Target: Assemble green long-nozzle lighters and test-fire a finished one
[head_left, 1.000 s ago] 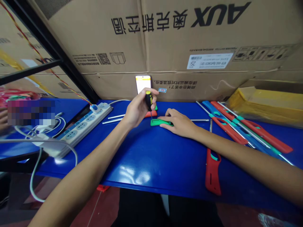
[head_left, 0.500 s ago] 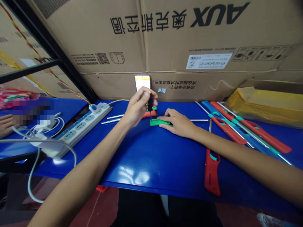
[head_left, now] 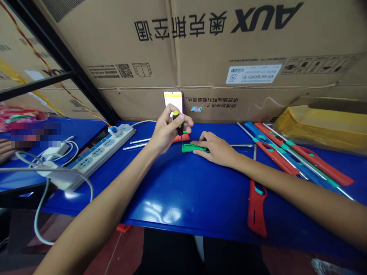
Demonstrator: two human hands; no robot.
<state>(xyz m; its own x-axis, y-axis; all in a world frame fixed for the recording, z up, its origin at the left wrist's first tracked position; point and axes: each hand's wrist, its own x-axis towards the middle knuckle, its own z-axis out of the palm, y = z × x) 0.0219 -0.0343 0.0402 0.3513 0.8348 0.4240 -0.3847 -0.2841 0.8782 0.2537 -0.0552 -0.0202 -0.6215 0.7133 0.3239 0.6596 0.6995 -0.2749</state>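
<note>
Change: I see the screwdriver [head_left: 176, 115] leaning further left, tip on the green piece [head_left: 187, 149].
Left hand [head_left: 167, 131]: fingers clenched around screwdriver.
Right hand [head_left: 216, 149]: fingers flat, pressing piece.
Piece: on blue bench [head_left: 186, 191].

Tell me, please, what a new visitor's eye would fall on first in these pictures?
First comes the middle of the blue workbench: the left hand holds a yellow-and-black screwdriver, tip at the end of a green plastic piece, which the right hand presses down. Behind them, a large cardboard box with upside-down black AUX lettering fills the background. On the right lie long red plastic-handled metal rods.
</note>
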